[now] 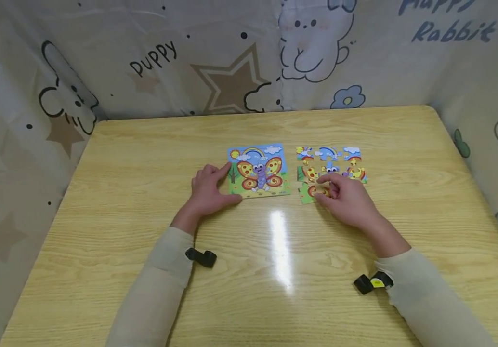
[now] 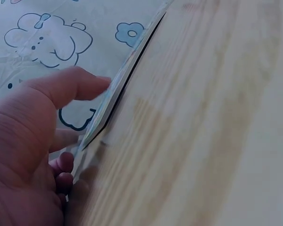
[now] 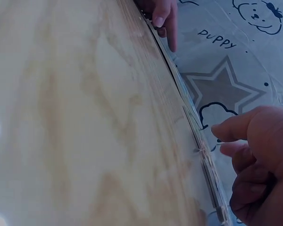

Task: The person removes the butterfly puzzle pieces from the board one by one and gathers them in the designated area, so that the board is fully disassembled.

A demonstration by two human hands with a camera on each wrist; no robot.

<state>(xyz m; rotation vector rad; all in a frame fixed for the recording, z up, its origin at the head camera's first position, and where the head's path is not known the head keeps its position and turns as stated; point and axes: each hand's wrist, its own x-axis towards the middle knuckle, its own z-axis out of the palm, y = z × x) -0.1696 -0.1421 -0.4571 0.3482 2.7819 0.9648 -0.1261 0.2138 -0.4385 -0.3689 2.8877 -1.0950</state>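
A square butterfly picture board (image 1: 259, 169) lies flat on the table. My left hand (image 1: 209, 190) is at its left side, index fingertip by the left edge and thumb by the near corner. To the right lie several jigsaw pieces (image 1: 328, 153) in rows, spaced slightly apart, with parts of a similar picture. My right hand (image 1: 347, 200) is over the nearest row, thumb and index apart beside a green corner piece (image 1: 306, 193); its other fingers are curled. The right hand hides part of that row. In the right wrist view the thumb (image 3: 236, 128) appears just above the pieces.
The wooden table (image 1: 249, 308) reaches to a patterned fabric wall (image 1: 153, 91) at the back and sides. A bright light reflection lies on the tabletop between the arms. Small dark devices are strapped to both wrists.
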